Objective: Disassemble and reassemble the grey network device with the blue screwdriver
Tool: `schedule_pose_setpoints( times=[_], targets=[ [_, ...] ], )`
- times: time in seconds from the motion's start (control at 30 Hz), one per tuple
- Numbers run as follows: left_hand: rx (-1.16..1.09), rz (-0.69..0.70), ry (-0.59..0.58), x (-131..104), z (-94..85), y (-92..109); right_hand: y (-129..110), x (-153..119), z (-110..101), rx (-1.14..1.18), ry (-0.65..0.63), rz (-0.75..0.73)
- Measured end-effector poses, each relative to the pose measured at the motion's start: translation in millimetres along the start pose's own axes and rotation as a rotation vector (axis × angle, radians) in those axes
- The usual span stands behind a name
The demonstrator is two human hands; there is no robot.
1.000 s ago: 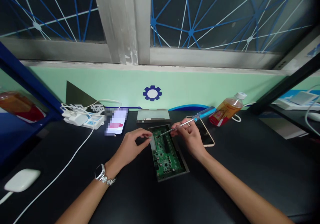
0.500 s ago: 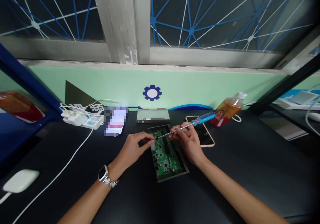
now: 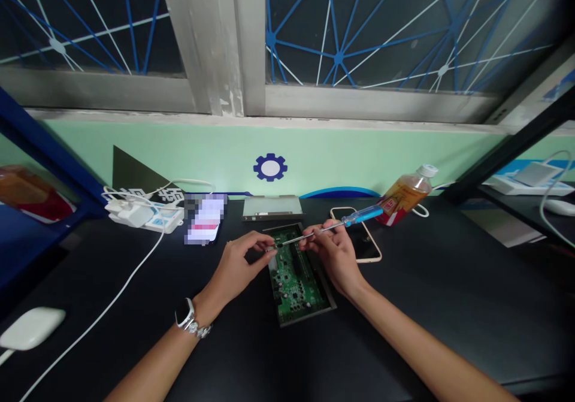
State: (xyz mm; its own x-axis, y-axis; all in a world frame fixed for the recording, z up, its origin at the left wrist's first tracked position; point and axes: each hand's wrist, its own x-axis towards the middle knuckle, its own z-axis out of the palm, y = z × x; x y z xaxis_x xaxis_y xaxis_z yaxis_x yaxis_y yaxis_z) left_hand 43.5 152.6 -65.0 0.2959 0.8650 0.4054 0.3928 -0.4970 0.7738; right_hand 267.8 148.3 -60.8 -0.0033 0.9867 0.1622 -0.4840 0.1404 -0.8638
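A green circuit board [image 3: 296, 282] in a dark metal frame lies on the black table. My right hand [image 3: 332, 249] is closed round the metal shaft of a screwdriver [image 3: 363, 215] with a clear blue handle. The handle points up to the right, and the tip is over the board's upper left part. Beside that tip my left hand [image 3: 247, 261] has thumb and fingertips pinched together at the board's left edge. Whatever lies between those fingertips is too small to make out.
Behind the board stands a flat metal plate [image 3: 272, 208]. A lit phone [image 3: 206, 219] and a white power strip [image 3: 166, 217] are at the left. A phone with a pale rim [image 3: 369, 240] and a drink bottle [image 3: 406, 195] are at the right. A white cable [image 3: 108, 305] crosses the left side.
The whole view has shifted slightly, so things appear a little further left. My left fingertips are slightly further from the screwdriver tip. My right hand still holds the screwdriver.
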Motion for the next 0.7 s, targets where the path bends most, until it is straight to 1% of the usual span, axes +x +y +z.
schedule_pose_setpoints(
  times=[0.13,0.37,0.5,0.6,0.7],
  targets=[
    [0.008,0.007,-0.014,0,-2.8,0,-1,0,0,0.008,0.015,0.010],
    [0.010,0.004,-0.054,-1,-0.9,-2,0,-2,1,0.031,0.011,0.045],
    [0.020,0.028,-0.011,-3,3.5,-1,-1,-2,2,0.052,0.011,0.068],
    [0.034,0.078,0.035,-7,8.8,4,-3,-2,2,0.082,0.019,0.101],
    [0.060,0.134,0.051,-11,11.9,9,-4,-2,2,0.111,0.021,0.139]
  ],
)
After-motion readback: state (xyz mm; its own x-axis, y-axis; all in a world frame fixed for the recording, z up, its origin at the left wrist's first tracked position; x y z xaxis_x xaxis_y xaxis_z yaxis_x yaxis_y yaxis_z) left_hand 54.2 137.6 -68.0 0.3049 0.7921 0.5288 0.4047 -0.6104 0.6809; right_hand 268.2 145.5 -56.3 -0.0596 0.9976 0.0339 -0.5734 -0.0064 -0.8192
